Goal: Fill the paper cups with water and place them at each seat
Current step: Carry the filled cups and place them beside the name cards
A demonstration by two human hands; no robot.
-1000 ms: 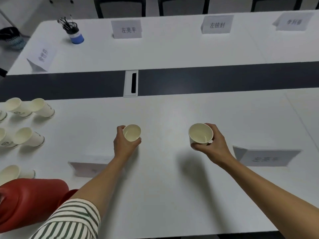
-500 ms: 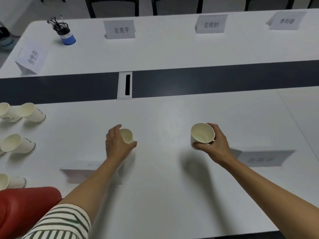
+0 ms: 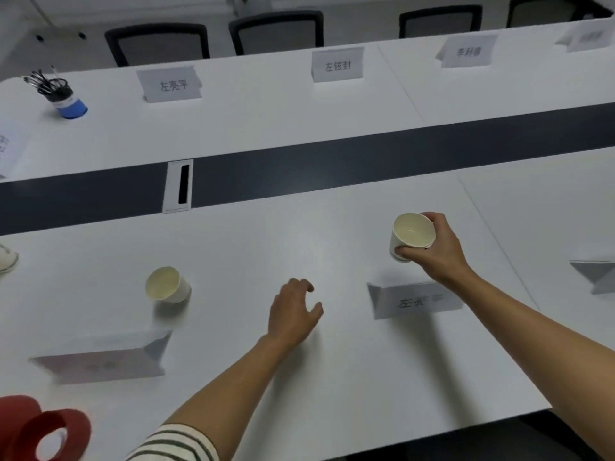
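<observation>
A white paper cup [image 3: 167, 285] stands on the white table [image 3: 316, 247], just behind a folded name card [image 3: 100, 359]. My left hand [image 3: 293, 314] hovers empty to the right of that cup, fingers loosely spread. My right hand [image 3: 436, 251] grips a second paper cup [image 3: 411, 234] by its side, held just above the table behind another name card [image 3: 416, 301]. The held cup tilts a little toward me. A red thermos jug [image 3: 36, 430] shows at the bottom left corner.
Another cup's rim [image 3: 6, 261] peeks in at the left edge. Name cards [image 3: 173, 84] stand along the far side, with a blue pen holder [image 3: 63, 96] and black chairs [image 3: 276, 31] behind. A dark strip with a cable slot [image 3: 179, 186] runs across the table's middle.
My left hand has let go of its cup, which now stands on the table, and moved away to the right. The view has swung right; my right hand still holds its cup.
</observation>
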